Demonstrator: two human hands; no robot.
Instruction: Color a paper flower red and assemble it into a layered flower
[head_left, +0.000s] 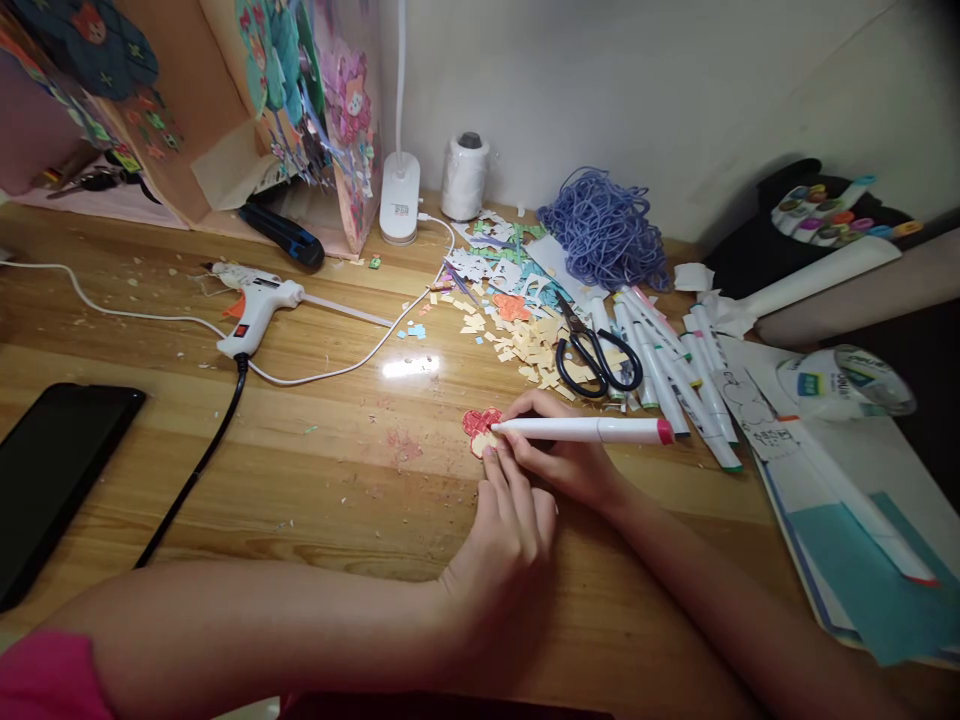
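A small paper flower cut-out [474, 422] lies flat on the wooden table, its upper petals coloured red and its lower one pale cream. My left hand [501, 535] pins it down from below with bent fingers, the fingertips pressed on its lower edge. Gripped in my right hand [566, 462] is a white marker [592, 430] with a red-pink end, held almost level. The marker's tip meets the flower at its right side, where my fingers partly hide the contact. Reddish smudges [405, 445] mark the wood left of the flower.
Black-handled scissors [596, 355], loose markers [667, 370] and paper scraps [525, 345] lie beyond my hands, with purple yarn [604, 230] behind. A glue gun [255, 310] with its cord and a black phone [60, 480] are at left. Papers and a tape roll [844, 380] sit right.
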